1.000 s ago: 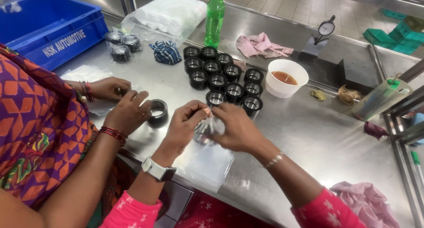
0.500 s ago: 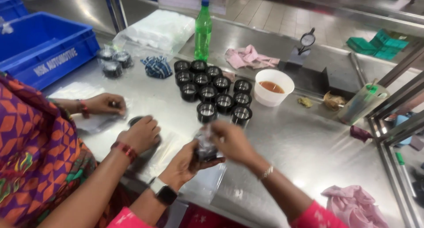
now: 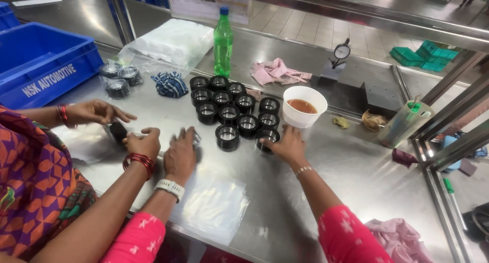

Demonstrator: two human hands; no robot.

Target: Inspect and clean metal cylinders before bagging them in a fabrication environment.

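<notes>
Head view: right hand (image 3: 288, 147) spread flat, fingers reaching the nearest black ring (image 3: 267, 136) at the cluster's edge; left hand (image 3: 180, 153) open, pressing clear bags (image 3: 214, 204) flat.

One head-worn view — looking steeply down, close over the steel table (image 3: 356, 176).

Black rings (image 3: 227, 136) cluster left of the white cup (image 3: 304, 106). Behind them stands a green bottle (image 3: 222, 42) with a blue cap; a blue-and-white striped cloth (image 3: 171, 84) and blue crate (image 3: 43, 69) lie farther left.
</notes>
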